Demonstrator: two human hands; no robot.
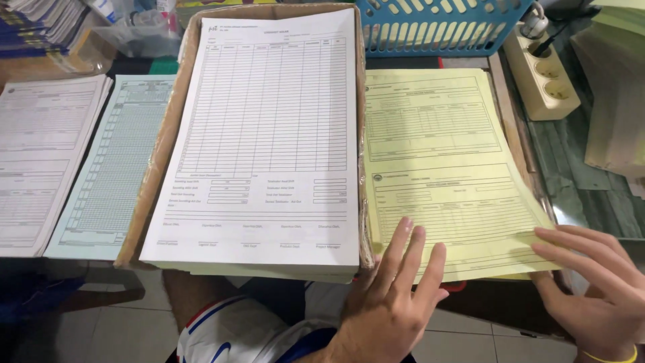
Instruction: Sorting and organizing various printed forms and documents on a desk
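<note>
A stack of yellow printed forms (437, 161) lies on the table at right. My left hand (393, 296) rests flat with spread fingers on the stack's near left corner. My right hand (594, 282) touches the near right corner with its fingertips on the top sheet's edge; a yellow band circles its wrist. Neither hand grips a sheet. Left of the yellow stack, a thick pile of white printed forms (269, 134) sits on a brown cardboard tray (158, 154).
A pale blue form stack (114, 168) and a white form stack (40, 154) lie further left. A blue plastic basket (437, 27) stands behind. A cream power strip (544, 81) and more yellowish paper (615, 101) sit at right. Tiled floor and my knee show below.
</note>
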